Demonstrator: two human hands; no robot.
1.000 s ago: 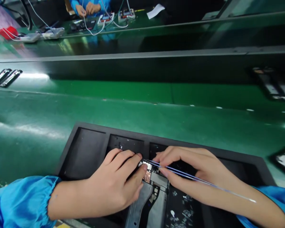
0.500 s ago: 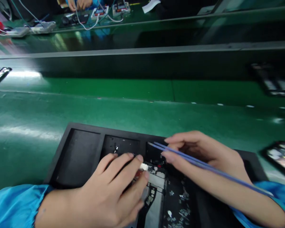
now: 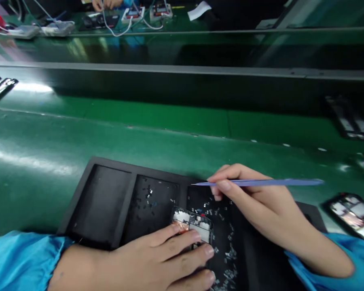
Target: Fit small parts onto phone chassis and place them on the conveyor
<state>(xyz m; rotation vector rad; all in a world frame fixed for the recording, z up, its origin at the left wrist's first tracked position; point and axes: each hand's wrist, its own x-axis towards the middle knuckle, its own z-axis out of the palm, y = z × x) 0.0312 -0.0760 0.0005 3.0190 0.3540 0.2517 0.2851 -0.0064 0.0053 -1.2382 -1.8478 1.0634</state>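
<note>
An opened smartphone (image 3: 204, 231), its inner boards and a copper-coloured patch showing at the top end, lies over the black compartment tray (image 3: 125, 210). My left hand (image 3: 166, 254) rests across it, fingers stretched out and apart, hiding its lower part. Purple-blue tweezers (image 3: 279, 182) are pinched between the thumb and fingers of my right hand (image 3: 251, 198). Their tip points left, above the tray's far edge, with nothing visible in it. Many tiny parts (image 3: 230, 254) are scattered in the compartment right of the phone, and more small pieces (image 3: 150, 194) lie in the middle one.
Another opened phone (image 3: 353, 214) lies right of the tray on the green bench (image 3: 63, 137). More phone frames sit on the far right (image 3: 350, 117) and far left (image 3: 3, 89). Beyond a raised ledge, a co-worker's hands (image 3: 107, 4) are among cabled devices (image 3: 133, 14).
My left hand has moved down and flattened over the phone, uncovering its top end and the middle compartment. The tweezers have swung from slanting down to nearly level in my right hand.
</note>
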